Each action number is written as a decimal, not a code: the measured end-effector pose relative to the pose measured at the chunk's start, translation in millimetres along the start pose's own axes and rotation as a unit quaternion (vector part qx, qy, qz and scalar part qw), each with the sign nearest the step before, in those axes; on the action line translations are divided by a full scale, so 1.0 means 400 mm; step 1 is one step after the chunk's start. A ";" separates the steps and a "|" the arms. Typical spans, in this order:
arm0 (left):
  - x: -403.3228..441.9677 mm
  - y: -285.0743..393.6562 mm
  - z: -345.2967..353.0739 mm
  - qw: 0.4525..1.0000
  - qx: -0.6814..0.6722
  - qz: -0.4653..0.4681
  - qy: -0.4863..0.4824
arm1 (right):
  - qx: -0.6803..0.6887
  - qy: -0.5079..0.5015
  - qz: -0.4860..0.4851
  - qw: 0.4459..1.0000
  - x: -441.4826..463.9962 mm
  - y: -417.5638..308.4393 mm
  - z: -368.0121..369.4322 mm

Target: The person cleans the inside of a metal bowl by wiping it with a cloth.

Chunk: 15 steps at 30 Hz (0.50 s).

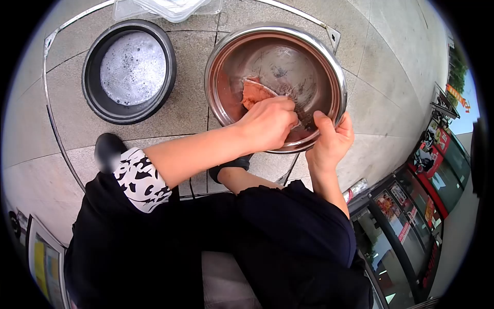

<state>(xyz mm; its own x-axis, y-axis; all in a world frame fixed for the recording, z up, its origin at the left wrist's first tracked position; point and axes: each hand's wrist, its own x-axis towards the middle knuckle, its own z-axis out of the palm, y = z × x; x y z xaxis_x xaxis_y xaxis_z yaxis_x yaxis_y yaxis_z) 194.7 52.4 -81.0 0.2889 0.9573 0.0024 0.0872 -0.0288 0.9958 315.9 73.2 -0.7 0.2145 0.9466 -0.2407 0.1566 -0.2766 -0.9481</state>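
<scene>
A shiny stainless steel basin (226, 56) is tilted toward me, with dark smears and a wet-looking film on its inner bottom. My left hand (267, 123) is inside it, closed on an orange cloth (254, 93) that lies against the inner surface. The cloth's far part sticks out past my fingers, and my fingertips are partly hidden. At the basin's near right edge, my right hand (332, 136) grips the rim, thumb on the inner side and fingers around the outside.
A black tub (170, 77) of foamy suds stands left of the basin. Clear plastic containers (175, 7) lie at the top. A thin metal frame (49, 103) runs around the tiled ground (190, 51). My shoes (108, 153) are just below, and a storefront (406, 216) stands at right.
</scene>
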 end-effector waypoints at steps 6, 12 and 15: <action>-0.018 -0.033 -0.083 0.904 0.368 0.082 -0.201 | -0.013 -0.013 0.028 0.999 -0.011 0.009 0.006; 0.020 -0.014 -0.014 0.986 0.012 -0.157 -0.056 | 0.039 -0.013 0.065 0.997 0.001 0.038 0.002; 0.051 0.015 0.002 0.979 -0.110 -0.154 0.074 | 0.052 -0.009 0.085 0.995 -0.001 0.038 0.016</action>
<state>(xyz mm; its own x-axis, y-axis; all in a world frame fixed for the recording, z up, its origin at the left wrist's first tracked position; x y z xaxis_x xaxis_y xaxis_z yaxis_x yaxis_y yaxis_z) 201.9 71.3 -75.2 0.1381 0.9426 -0.3042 -0.0642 0.3150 0.9469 312.0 69.6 -16.6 0.2114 0.8907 -0.4025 0.0195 -0.4156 -0.9093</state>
